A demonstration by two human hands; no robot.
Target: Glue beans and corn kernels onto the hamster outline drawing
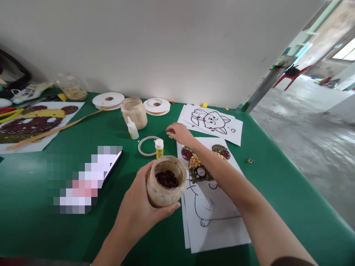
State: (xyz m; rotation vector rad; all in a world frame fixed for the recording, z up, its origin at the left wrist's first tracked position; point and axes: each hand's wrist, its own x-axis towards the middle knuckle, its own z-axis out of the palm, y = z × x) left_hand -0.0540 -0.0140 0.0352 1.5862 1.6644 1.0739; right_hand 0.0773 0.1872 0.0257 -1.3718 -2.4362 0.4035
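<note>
My left hand [138, 207] is wrapped round a cloudy plastic jar [165, 184] with dark red beans at its bottom, held above the green table [277, 192]. My right hand [179, 133] reaches forward over the table just past the top edge of a paper sheet [216, 221] with an animal outline partly filled with seeds. Its fingers are curled down and pinched near the table; what they hold is too small to see. A small yellow-labelled glue bottle [159, 147] and a tape ring [146, 146] lie just left of that hand.
A second animal drawing [213, 122] lies further back. Another jar [135, 112], a white glue bottle [132, 128] and two tape reels [108, 99] [156, 105] stand near the wall. A seed-covered picture [33, 123] is at the left. A blurred-out flat object [85, 181] lies in front.
</note>
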